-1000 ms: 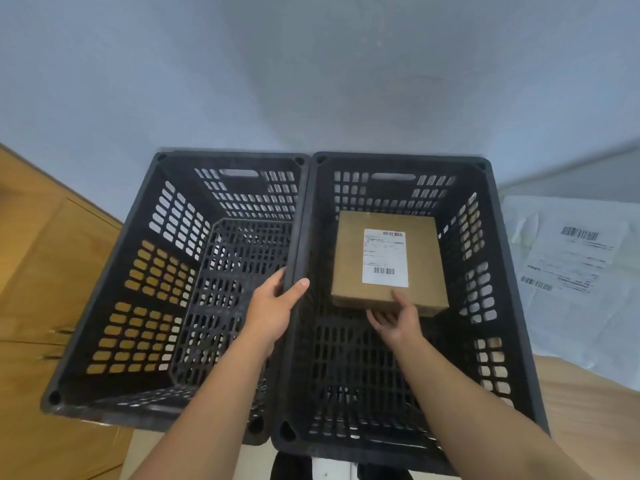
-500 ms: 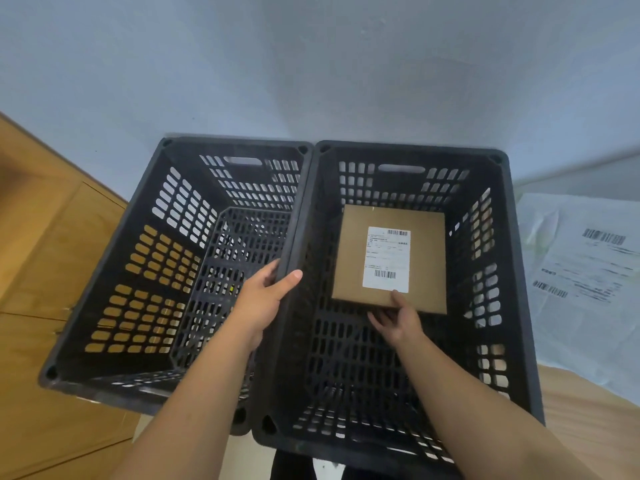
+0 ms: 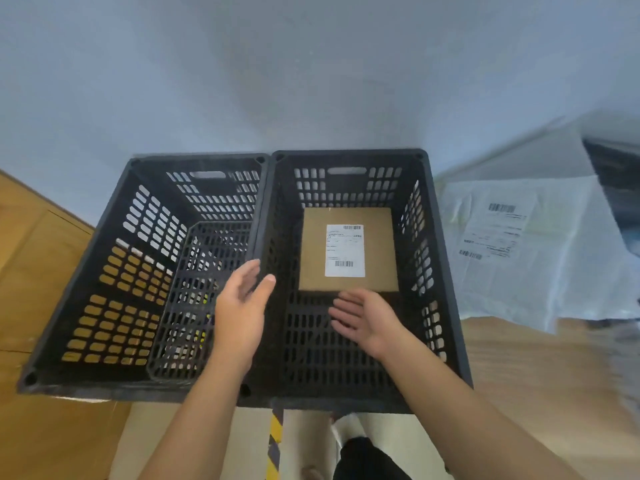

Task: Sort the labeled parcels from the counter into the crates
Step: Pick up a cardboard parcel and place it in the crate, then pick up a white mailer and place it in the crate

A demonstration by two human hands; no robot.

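Right crate [image 3: 349, 154] has one box [image 3: 379, 244] lying flat at its far end, white label [image 3: 344, 250] facing up. Right hand [image 3: 363, 320] is inside the crate just this side of the box, palm up, fingers loose, holding nothing. Left hand [image 3: 239, 306] straddles the crate's left rim, thumb inside, fingers outside. Left crate [image 3: 201, 158] butts right against that rim. White mailer [image 3: 554, 278] lies on the counter [image 3: 540, 368] to the crate's right.

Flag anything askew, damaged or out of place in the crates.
Nothing stands out. The cardboard box lies flat, label up, square to the walls of the right crate; the left crate sits flush beside it.
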